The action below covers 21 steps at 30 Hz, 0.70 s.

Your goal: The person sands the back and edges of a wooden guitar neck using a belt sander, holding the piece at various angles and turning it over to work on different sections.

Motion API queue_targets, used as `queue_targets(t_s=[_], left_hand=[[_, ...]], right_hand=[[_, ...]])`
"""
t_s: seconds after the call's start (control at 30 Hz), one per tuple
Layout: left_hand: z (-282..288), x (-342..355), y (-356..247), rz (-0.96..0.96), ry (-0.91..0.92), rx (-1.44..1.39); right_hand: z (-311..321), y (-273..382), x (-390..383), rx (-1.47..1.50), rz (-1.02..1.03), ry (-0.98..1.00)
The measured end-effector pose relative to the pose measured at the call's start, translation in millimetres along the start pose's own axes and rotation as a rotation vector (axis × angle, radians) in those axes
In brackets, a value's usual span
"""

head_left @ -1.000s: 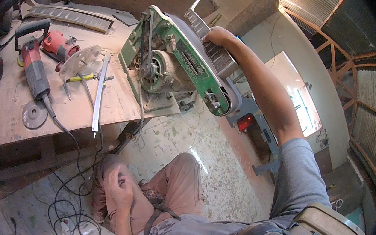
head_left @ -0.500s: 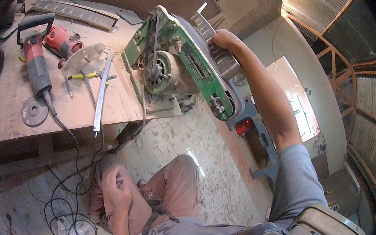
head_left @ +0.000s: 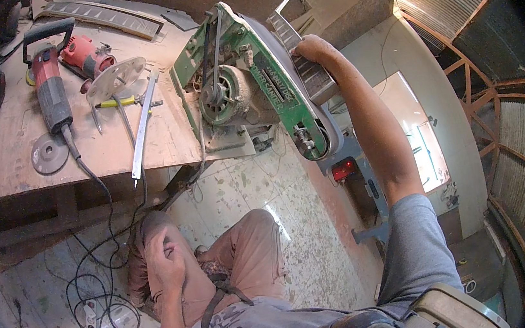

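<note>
At the far side of the green belt sander (head_left: pixel 277 91), my right hand (head_left: pixel 314 49) is closed on a grey ribbed strip (head_left: pixel 286 28). The strip lies along the sander's dark belt; its lower part shows below my fingers, beside my forearm. Whether strip and belt touch, I cannot tell. My left hand (head_left: pixel 166 259) rests on my left thigh with its fingers curled in. Any small thing inside those fingers is hidden.
On the wooden workbench (head_left: pixel 9 157) left of the sander lie a red angle grinder (head_left: pixel 53 90), another red power tool (head_left: pixel 87 56), a grey disc (head_left: pixel 51 154), a metal strip (head_left: pixel 144 129) and a ribbed panel (head_left: pixel 100 17). Black cables (head_left: pixel 99 293) coil on the floor.
The whole view has shifted slightly. My right hand stays on the ribbed strip, and my left hand remains on my thigh.
</note>
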State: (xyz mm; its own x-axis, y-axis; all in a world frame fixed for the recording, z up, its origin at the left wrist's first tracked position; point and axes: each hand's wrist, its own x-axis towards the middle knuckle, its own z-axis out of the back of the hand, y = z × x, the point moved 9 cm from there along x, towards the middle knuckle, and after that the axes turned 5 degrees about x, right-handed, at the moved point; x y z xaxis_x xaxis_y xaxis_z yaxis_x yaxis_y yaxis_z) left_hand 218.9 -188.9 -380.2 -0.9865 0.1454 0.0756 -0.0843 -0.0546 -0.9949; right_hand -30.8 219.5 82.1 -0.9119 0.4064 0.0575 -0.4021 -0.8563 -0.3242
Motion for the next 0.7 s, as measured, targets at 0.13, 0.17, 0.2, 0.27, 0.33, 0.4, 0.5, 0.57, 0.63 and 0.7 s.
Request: queue_targets(t_s=[0.13, 0.17, 0.2, 0.27, 0.33, 0.4, 0.5, 0.57, 0.63, 0.7], left_hand=[[2, 0, -1, 0.045, 0.004, 0.002], [3, 1, -2, 0.052, 0.004, 0.010], [4, 1, -3, 0.063, 0.009, -0.008], [4, 1, -5, 0.083, 0.021, -0.045], [3, 1, -4, 0.048, 0.019, -0.018], [1, 1, -7, 0.044, 0.031, -0.031], [5, 1, -6, 0.061, 0.012, -0.045], [6, 1, -4, 0.018, 0.001, 0.000], [4, 0, -1, 0.056, 0.017, -0.059], [3, 0, 1, 0.082, 0.022, -0.100]], right_hand=[[2, 11, -3, -0.030, 0.025, 0.004], [3, 10, -4, -0.011, 0.013, -0.005], [4, 10, -4, 0.009, 0.002, -0.014], [4, 6, -3, 0.011, -0.014, -0.025], [4, 0, 0, 0.003, -0.014, -0.029], [4, -14, 6, -0.017, -0.004, -0.024], [4, 14, -3, -0.037, 0.020, 0.003], [8, 16, -8, -0.024, -0.001, -0.016], [9, 15, -12, -0.039, 0.000, -0.011], [8, 23, -13, -0.081, 0.033, 0.015]])
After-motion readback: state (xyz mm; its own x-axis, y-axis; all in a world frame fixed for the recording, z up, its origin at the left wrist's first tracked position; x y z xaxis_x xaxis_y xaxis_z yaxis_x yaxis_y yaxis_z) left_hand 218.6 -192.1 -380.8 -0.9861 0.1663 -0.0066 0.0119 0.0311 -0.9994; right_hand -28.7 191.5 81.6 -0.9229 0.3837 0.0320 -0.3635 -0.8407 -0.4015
